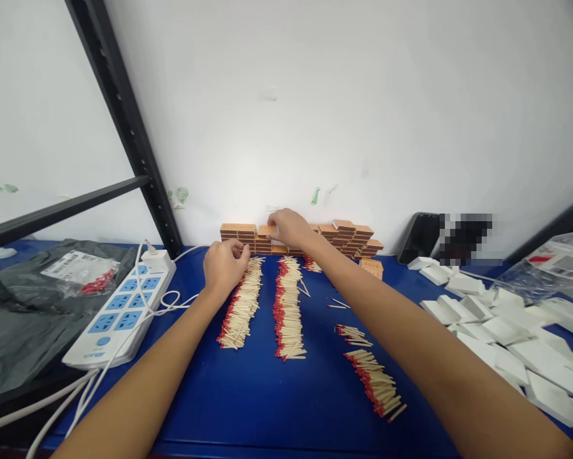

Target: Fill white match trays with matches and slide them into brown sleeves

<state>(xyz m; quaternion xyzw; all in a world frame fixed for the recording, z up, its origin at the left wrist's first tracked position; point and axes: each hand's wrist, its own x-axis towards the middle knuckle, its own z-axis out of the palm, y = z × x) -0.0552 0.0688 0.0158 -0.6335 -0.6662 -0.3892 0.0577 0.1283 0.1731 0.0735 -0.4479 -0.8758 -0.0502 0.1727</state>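
Note:
At the back of the table, orange-brown matchboxes (238,228) are stacked in rows against the wall. My right hand (290,229) reaches to the middle of the stacks, its thumb and fingers closed on a matchbox (266,231) on top of a pile. My left hand (225,264) is curled in front of the left stacks, thumb against fingers; what it holds, if anything, is hidden. Below it runs a left row of red-headed matches (242,309). A middle row of matches (289,312) lies beside it, and a smaller match pile (375,382) lies to the right under my right forearm.
A white power strip (123,312) with cables stands at the left, beside a dark plastic bag (18,325). White empty tray pieces (510,338) are heaped at the right, with a black phone (417,236) behind. A black shelf post (128,121) rises at the back left.

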